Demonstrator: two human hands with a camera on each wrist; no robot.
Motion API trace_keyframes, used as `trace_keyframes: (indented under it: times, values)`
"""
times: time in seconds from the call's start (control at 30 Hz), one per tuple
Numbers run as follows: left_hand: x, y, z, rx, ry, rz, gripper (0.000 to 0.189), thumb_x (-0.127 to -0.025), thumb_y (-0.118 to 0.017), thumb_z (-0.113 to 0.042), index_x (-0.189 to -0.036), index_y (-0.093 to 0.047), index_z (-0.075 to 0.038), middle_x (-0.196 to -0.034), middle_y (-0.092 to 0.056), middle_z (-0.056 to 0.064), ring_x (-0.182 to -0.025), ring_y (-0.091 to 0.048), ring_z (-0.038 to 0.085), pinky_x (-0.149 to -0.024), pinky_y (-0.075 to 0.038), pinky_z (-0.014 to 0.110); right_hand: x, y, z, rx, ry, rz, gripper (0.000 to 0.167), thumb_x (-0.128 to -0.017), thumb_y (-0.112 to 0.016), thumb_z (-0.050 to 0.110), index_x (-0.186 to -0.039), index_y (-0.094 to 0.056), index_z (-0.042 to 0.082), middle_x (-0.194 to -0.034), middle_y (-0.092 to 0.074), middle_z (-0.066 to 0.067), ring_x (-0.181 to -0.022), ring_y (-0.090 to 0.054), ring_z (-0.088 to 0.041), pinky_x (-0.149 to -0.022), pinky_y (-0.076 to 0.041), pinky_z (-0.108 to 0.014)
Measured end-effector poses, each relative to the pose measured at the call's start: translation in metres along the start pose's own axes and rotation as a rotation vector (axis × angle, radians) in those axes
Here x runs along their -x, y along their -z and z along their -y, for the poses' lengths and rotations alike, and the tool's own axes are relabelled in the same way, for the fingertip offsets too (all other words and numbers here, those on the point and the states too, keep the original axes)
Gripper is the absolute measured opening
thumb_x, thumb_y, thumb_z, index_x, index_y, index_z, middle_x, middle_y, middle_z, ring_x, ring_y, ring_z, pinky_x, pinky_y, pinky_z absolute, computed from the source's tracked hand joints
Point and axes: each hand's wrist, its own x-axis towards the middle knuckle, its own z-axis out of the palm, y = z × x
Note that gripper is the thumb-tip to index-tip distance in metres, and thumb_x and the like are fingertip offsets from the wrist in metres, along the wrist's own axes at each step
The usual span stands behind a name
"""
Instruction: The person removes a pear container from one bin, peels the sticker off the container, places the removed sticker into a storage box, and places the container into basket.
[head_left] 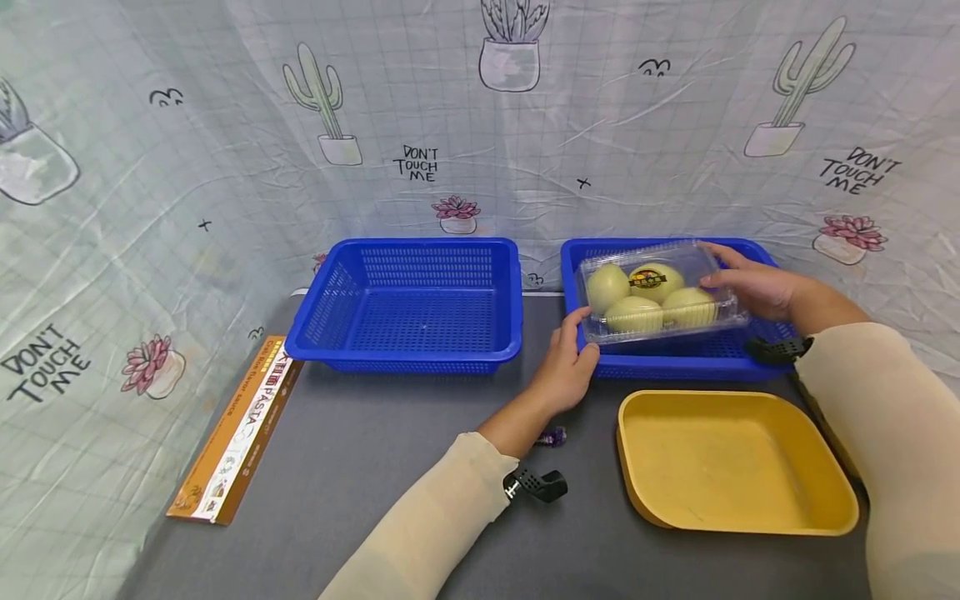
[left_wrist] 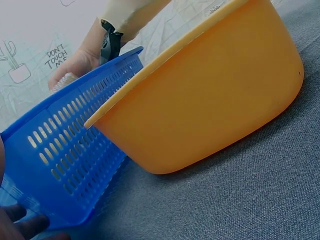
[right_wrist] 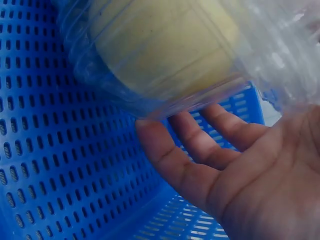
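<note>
A clear plastic clamshell box (head_left: 660, 292) with several round pale yellow-green fruits (head_left: 607, 287) is tilted over the right blue basket (head_left: 675, 367). My right hand (head_left: 757, 283) grips its right end, thumb on top and fingertips (right_wrist: 152, 132) against the underside in the right wrist view. At the basket's front left corner is my left hand (head_left: 566, 367), its thumb and fingers around the corner, close to the box's near left edge. The left wrist view shows its fingers (left_wrist: 32, 225) against the outside of the slotted wall; most of this hand is out of that frame.
Another blue basket (head_left: 405, 367) stands to the left. A yellow tub (head_left: 735, 467) sits in front of the right basket. An orange and white pasta box (head_left: 232, 433) lies at far left. Behind my left wrist is a small purple item (head_left: 553, 437). A printed curtain (head_left: 585, 108) closes off the back.
</note>
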Motion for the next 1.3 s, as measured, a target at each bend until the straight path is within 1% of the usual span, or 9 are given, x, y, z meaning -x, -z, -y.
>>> trace_keyframes:
  times: [0.2,0.33,0.43,0.5,0.53,0.7,0.8,1.07,1.3]
  values:
    - [0.001,0.000,-0.001,-0.003,-0.002,-0.002,0.060,-0.108,-0.043,-0.026,-0.167,-0.030,-0.029,-0.166,-0.038,0.012,-0.151,-0.040,0.027,-0.120,-0.036,0.054,0.001,0.000,0.003,-0.027,0.011,-0.035,0.090,-0.107,-0.050,0.021,-0.172,0.011,0.028,-0.174,0.030,-0.009,-0.157,0.020,-0.045,-0.116,0.005,-0.081]
    - [0.002,0.000,-0.002,0.011,-0.005,-0.005,0.060,-0.108,-0.043,-0.026,-0.167,-0.030,-0.029,-0.166,-0.038,0.010,-0.151,-0.039,0.026,-0.121,-0.035,0.054,0.003,-0.001,0.005,-0.019,-0.003,-0.061,0.086,-0.108,-0.049,0.027,-0.172,0.009,0.030,-0.176,0.020,-0.015,-0.156,-0.001,-0.048,-0.120,-0.012,-0.075]
    - [0.001,-0.001,-0.002,0.022,-0.011,-0.006,0.061,-0.107,-0.044,-0.025,-0.167,-0.030,-0.028,-0.166,-0.038,0.010,-0.152,-0.039,0.025,-0.121,-0.035,0.053,0.004,-0.001,0.004,0.001,-0.004,-0.076,0.085,-0.108,-0.048,0.030,-0.172,0.009,0.028,-0.176,0.017,-0.019,-0.153,-0.009,-0.049,-0.118,-0.020,-0.073]
    - [0.001,-0.001,-0.002,0.025,-0.011,-0.008,0.062,-0.107,-0.045,-0.023,-0.168,-0.030,-0.027,-0.166,-0.038,0.011,-0.151,-0.039,0.026,-0.121,-0.035,0.052,0.005,-0.001,0.004,0.016,0.000,-0.079,0.086,-0.108,-0.047,0.031,-0.172,0.009,0.026,-0.176,0.019,-0.019,-0.154,-0.007,-0.050,-0.118,-0.018,-0.074]
    - [0.001,-0.001,-0.002,0.025,-0.010,-0.008,0.063,-0.107,-0.045,-0.023,-0.168,-0.030,-0.026,-0.166,-0.038,0.011,-0.151,-0.039,0.026,-0.121,-0.035,0.051,0.005,-0.001,0.003,0.028,-0.003,-0.083,0.086,-0.108,-0.046,0.032,-0.172,0.010,0.026,-0.176,0.017,-0.020,-0.153,-0.011,-0.050,-0.118,-0.024,-0.071]
    - [0.001,-0.001,-0.001,0.036,-0.009,0.006,0.063,-0.109,-0.046,-0.022,-0.169,-0.028,-0.026,-0.167,-0.037,0.012,-0.152,-0.038,0.027,-0.122,-0.034,0.052,0.009,0.000,0.001,0.053,0.006,-0.092,0.086,-0.108,-0.043,0.036,-0.171,0.012,0.022,-0.175,0.022,-0.020,-0.155,-0.001,-0.053,-0.117,-0.018,-0.077]
    - [0.001,0.000,-0.002,0.037,-0.015,0.013,0.062,-0.110,-0.047,-0.022,-0.169,-0.028,-0.025,-0.168,-0.036,0.013,-0.153,-0.037,0.027,-0.122,-0.034,0.052,0.015,0.002,0.001,0.044,0.026,-0.099,0.084,-0.108,-0.042,0.035,-0.171,0.012,0.021,-0.173,0.029,-0.017,-0.156,0.017,-0.054,-0.112,0.000,-0.086]
    - [0.002,0.004,-0.012,-0.015,-0.030,-0.010,0.063,-0.107,-0.053,-0.021,-0.168,-0.034,-0.020,-0.170,-0.030,0.014,-0.153,-0.037,0.028,-0.123,-0.034,0.050,0.031,0.006,-0.001,-0.039,0.054,-0.139,0.080,-0.109,-0.039,0.036,-0.172,0.009,0.032,-0.172,0.035,-0.011,-0.155,0.023,-0.044,-0.117,0.010,-0.077]
    - [0.009,0.019,-0.029,-0.024,-0.003,-0.063,0.063,-0.108,-0.057,-0.038,-0.167,-0.037,-0.024,-0.177,-0.015,0.012,-0.161,-0.021,0.034,-0.123,-0.029,0.062,0.036,0.002,0.007,-0.062,0.065,-0.163,0.076,-0.110,-0.038,0.039,-0.171,0.007,0.041,-0.173,0.032,-0.003,-0.157,0.012,-0.036,-0.120,0.001,-0.070]
